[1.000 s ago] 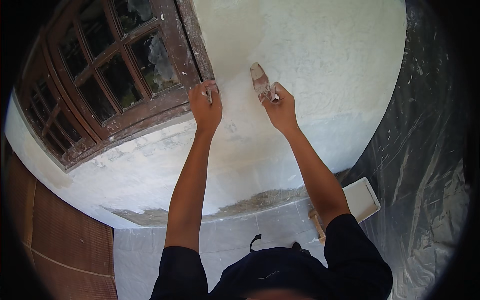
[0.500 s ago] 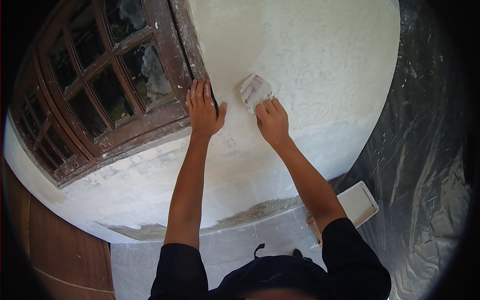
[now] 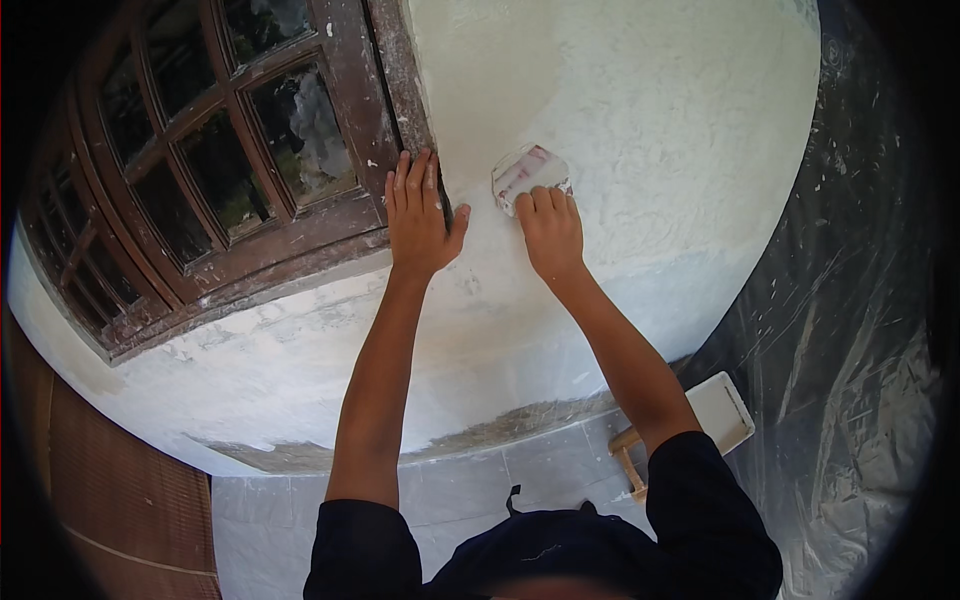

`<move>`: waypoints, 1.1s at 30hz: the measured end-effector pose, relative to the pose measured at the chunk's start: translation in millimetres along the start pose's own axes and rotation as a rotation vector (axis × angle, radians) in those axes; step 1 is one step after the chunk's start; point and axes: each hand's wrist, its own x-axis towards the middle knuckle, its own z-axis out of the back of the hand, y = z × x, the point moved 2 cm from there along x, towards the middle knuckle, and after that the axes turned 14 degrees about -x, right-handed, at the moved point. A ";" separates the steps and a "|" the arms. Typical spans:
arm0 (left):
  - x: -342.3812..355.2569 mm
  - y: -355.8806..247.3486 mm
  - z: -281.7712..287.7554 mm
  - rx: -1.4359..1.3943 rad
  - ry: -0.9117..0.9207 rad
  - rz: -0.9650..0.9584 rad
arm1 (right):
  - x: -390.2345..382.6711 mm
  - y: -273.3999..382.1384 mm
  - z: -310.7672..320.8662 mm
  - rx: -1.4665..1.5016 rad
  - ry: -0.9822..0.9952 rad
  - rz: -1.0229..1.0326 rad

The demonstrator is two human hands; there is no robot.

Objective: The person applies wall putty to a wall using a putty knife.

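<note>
clamping fingers on the scraper at the wall near the right edge of the window frame, the right hand could gouge if tilted; the left hand, fingers slightly apart on the frame, could slip under weight.

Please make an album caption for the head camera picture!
Left hand on the brown window frame, right hand holding a flat pale tool at the wall.
</note>
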 end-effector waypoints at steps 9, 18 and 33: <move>1.0 1.7 -3.6 -0.008 -0.011 -0.001 | -8.7 -7.2 -4.5 -0.151 0.101 0.067; -4.1 1.2 -4.1 0.035 -0.024 0.009 | -11.0 -55.2 71.3 0.107 0.167 -0.149; -2.4 -0.8 -4.0 0.063 0.041 0.053 | 110.4 -78.5 44.8 0.789 0.282 -0.059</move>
